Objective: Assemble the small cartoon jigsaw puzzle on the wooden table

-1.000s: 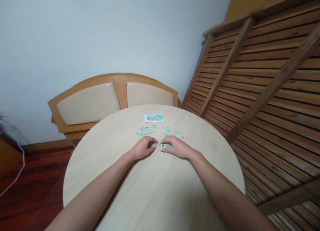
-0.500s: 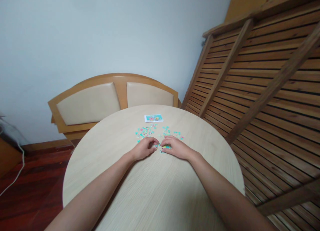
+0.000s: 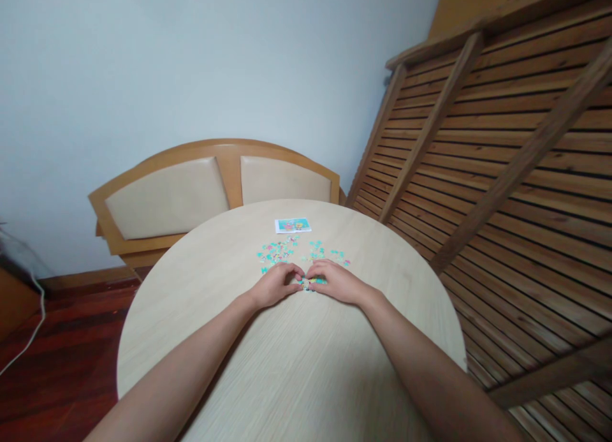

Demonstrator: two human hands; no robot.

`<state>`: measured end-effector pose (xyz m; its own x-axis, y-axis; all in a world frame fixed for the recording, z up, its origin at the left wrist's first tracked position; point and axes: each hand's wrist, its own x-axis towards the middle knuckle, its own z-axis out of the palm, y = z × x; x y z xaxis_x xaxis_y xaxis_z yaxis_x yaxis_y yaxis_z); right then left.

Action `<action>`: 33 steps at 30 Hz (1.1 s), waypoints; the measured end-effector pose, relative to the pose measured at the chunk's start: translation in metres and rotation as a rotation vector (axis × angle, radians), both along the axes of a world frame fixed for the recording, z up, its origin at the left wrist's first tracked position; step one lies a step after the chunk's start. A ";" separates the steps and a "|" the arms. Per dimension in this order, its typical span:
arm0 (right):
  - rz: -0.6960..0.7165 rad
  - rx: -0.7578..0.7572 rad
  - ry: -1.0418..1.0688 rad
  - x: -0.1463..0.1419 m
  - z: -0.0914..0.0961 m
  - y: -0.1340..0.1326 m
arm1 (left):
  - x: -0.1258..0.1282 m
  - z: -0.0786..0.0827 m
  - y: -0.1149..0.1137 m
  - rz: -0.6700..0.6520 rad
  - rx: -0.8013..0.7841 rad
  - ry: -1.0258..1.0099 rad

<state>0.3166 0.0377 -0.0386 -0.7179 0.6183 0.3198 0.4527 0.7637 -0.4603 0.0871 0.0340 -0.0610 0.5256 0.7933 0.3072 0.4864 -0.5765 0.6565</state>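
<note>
My left hand (image 3: 274,286) and my right hand (image 3: 338,282) meet near the middle of a round table (image 3: 287,359). Their curved fingers and thumbs close around the edges of a small cluster of jigsaw puzzle pieces (image 3: 307,285), teal with a bit of yellow. The fingers hide part of this cluster. Beyond my left hand lies a loose scatter of small puzzle pieces (image 3: 275,252), teal, white and pink. Another scatter of teal pieces (image 3: 316,250) spreads past my right hand.
Farther back on the table lies a picture card (image 3: 293,225) with cartoon figures on teal. A wooden headboard (image 3: 229,150) with cream padded panels stands behind the table against the wall. A slatted wooden frame (image 3: 478,174) leans at the right. A white cable (image 3: 42,302) hangs at the left.
My left hand has shifted slightly right, its fingertips closer to those of my right hand over the cluster. My right hand stays nearly in place. The view has moved a little.
</note>
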 end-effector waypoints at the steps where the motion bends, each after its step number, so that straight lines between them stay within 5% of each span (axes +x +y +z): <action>1: 0.002 0.000 0.001 0.000 0.000 0.000 | 0.000 0.000 0.000 -0.006 -0.002 -0.001; 33: -0.007 -0.014 0.009 -0.001 -0.003 0.000 | 0.002 0.006 -0.003 0.093 0.090 0.162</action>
